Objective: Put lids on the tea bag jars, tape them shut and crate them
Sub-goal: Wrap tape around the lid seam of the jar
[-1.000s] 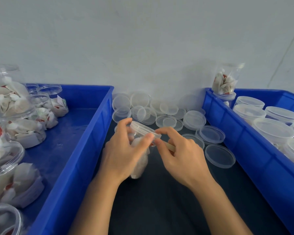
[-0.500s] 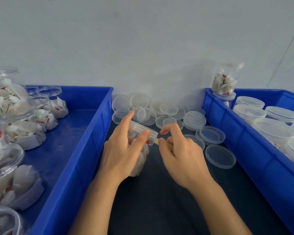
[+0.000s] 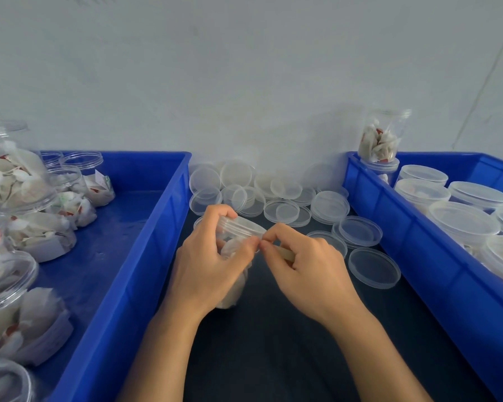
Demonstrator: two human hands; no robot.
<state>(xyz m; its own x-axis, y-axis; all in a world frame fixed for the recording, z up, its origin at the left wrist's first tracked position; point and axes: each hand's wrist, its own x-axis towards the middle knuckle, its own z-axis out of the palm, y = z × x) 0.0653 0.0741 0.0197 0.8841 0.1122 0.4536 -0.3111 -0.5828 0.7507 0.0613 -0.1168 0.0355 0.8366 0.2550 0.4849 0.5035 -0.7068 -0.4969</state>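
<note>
Left hand [image 3: 206, 265] grips lidded jar [image 3: 238, 227] between blue crates. Right hand [image 3: 305, 265] pinches tape [image 3: 283, 252] at lid rim. Advice: hold jar steady, press tape flat across seam.

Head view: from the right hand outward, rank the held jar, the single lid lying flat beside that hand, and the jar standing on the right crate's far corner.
1. Held jar, touching the right hand's fingertips, gripped by the left hand.
2. Single lid, flat on the table just right of that hand.
3. Corner jar, far back by the wall, on the right crate.
</note>
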